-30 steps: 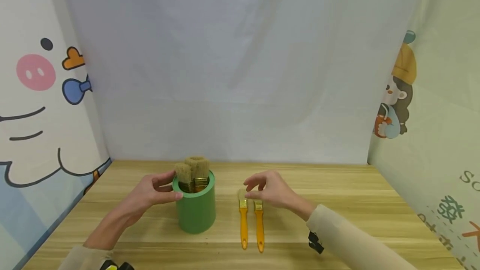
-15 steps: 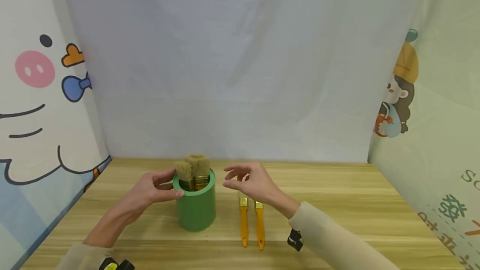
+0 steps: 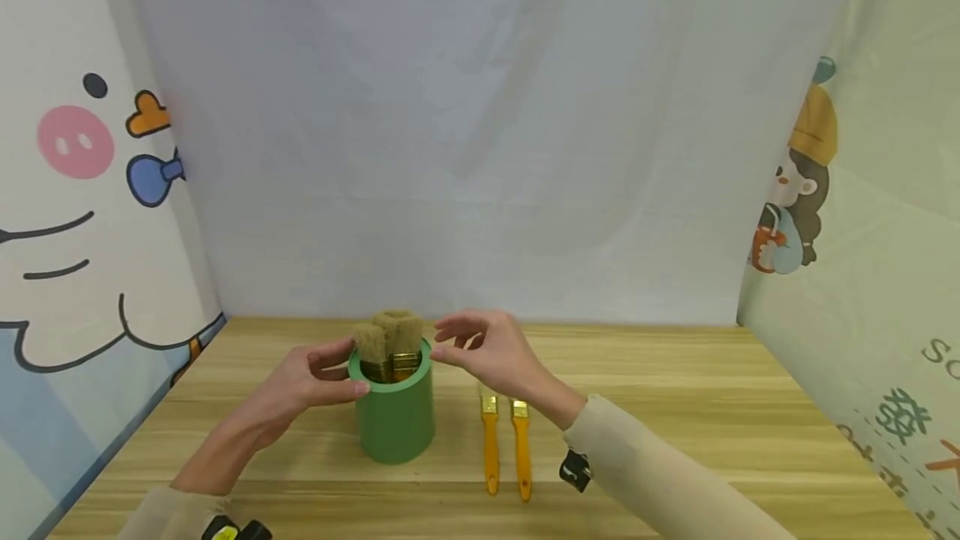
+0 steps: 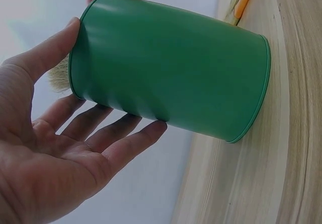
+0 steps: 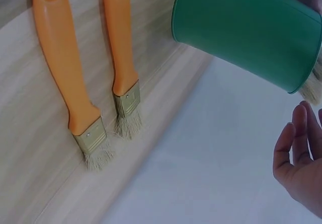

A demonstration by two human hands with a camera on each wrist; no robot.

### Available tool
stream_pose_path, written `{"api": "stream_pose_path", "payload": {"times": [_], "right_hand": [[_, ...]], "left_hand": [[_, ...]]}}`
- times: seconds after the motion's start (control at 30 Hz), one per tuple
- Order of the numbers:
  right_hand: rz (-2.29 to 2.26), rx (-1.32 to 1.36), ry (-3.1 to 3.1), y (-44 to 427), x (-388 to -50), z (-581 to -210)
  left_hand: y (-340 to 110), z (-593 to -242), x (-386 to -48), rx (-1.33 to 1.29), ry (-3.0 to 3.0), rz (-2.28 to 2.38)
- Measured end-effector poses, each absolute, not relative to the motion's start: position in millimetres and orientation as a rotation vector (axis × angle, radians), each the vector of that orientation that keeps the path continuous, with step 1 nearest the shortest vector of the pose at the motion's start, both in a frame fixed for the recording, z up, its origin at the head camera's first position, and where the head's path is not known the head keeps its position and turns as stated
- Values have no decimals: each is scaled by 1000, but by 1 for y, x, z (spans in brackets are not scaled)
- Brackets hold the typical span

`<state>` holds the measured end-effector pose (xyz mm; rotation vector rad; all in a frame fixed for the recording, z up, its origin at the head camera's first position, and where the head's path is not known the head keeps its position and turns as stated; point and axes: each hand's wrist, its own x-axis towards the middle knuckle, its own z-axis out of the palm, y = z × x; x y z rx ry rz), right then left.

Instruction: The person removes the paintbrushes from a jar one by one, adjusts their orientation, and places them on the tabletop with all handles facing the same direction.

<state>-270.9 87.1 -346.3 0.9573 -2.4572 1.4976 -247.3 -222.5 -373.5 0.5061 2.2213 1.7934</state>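
Observation:
A green cylindrical pot [image 3: 396,427] stands upright on the table, with wide paintbrushes [image 3: 399,332] inside, bristles up. My left hand [image 3: 300,382] holds the pot near its rim, thumb on one side and fingers along the other, as the left wrist view [image 4: 75,158] shows. Just right of the rim, my right hand [image 3: 491,348] hovers with loosely bent fingers and nothing between them. Two small paintbrushes with orange handles, a left one [image 3: 491,448] and a right one [image 3: 522,457], lie side by side below the right hand. In the head view that hand partly hides their bristles.
The wooden table [image 3: 645,432] reaches back to a pale grey cloth [image 3: 480,148]. Printed cartoon cloths hang at the left [image 3: 67,257] and at the right [image 3: 862,273].
My right hand has moved left and slightly back, from above the two small paintbrushes to beside the pot's rim. The left hand and the pot stay nearly in place.

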Motion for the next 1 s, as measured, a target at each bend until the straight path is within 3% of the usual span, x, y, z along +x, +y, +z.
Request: {"api": "stream_pose_path", "payload": {"times": [1.0], "right_hand": [[1407, 1011, -2439, 57, -286, -346]], "left_hand": [[-223, -377, -248, 538, 2206, 1811]]}}
